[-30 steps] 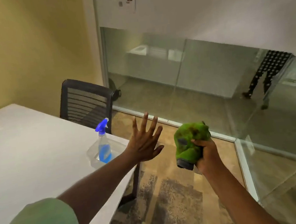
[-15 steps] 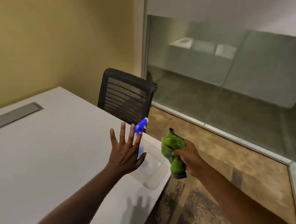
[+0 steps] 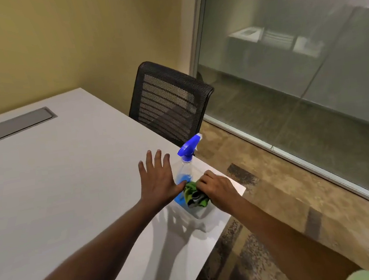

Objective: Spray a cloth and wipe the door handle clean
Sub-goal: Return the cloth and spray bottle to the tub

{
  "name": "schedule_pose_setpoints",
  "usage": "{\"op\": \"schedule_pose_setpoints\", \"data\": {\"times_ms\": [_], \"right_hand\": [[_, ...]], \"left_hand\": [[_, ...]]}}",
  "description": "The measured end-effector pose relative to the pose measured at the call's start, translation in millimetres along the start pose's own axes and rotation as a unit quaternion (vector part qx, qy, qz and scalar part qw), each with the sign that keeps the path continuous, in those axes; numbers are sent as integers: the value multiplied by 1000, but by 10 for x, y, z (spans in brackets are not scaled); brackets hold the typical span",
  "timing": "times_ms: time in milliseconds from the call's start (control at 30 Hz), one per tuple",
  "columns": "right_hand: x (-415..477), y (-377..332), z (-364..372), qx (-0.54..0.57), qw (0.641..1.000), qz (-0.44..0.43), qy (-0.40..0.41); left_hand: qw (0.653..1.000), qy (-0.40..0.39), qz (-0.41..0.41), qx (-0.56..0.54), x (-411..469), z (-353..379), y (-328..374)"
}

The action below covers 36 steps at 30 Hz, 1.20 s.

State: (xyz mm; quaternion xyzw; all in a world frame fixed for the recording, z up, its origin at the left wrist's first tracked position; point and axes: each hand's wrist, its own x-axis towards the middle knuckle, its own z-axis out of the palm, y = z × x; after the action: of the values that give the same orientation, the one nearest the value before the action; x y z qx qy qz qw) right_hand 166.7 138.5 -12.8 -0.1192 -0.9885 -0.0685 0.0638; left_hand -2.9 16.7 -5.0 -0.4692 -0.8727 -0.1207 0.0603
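A clear spray bottle (image 3: pixel 187 162) with a blue trigger head and blue liquid stands in a clear plastic tray (image 3: pixel 200 213) near the corner of the white table (image 3: pixel 58 187). My right hand (image 3: pixel 218 187) is shut on a crumpled green cloth (image 3: pixel 194 195), holding it down in the tray beside the bottle. My left hand (image 3: pixel 157 180) hovers open just left of the bottle, fingers spread, thumb near the bottle's base. No door handle is in view.
A black mesh chair (image 3: pixel 170 102) stands at the table's far side. A glass partition (image 3: pixel 295 59) with a metal floor rail runs along the right. Patterned carpet (image 3: pixel 265 199) covers the floor. A grey cable cover (image 3: pixel 11 126) is set into the tabletop.
My right hand has brought the green cloth down from mid-air into the tray beside the bottle. My left hand stayed open and moved closer to the bottle. The view turned left and down.
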Motion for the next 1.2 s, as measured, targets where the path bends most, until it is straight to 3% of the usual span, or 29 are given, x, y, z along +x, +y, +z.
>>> {"op": "schedule_pose_setpoints", "data": {"times_ms": [200, 300, 467, 667, 933, 1100, 1200], "right_hand": [[49, -164, 313, -61, 997, 26, -39], [134, -142, 408, -15, 996, 39, -85], [248, -69, 498, 59, 983, -9, -172], [312, -39, 654, 136, 966, -14, -218], [424, -96, 616, 161, 925, 49, -342], [373, -161, 522, 156, 926, 63, -338], [318, -169, 440, 128, 942, 53, -306]], "left_hand": [[998, -60, -5, -21, 118, 272, -3], [997, -72, -11, -36, 160, 385, 30], [991, -76, -41, -100, 203, 447, 129], [990, -53, -51, -122, 186, 457, 141], [990, -75, -63, -105, 244, 466, -9], [990, -86, -71, -82, 219, 383, 26], [998, -29, -53, 0, 130, 289, 37]]}}
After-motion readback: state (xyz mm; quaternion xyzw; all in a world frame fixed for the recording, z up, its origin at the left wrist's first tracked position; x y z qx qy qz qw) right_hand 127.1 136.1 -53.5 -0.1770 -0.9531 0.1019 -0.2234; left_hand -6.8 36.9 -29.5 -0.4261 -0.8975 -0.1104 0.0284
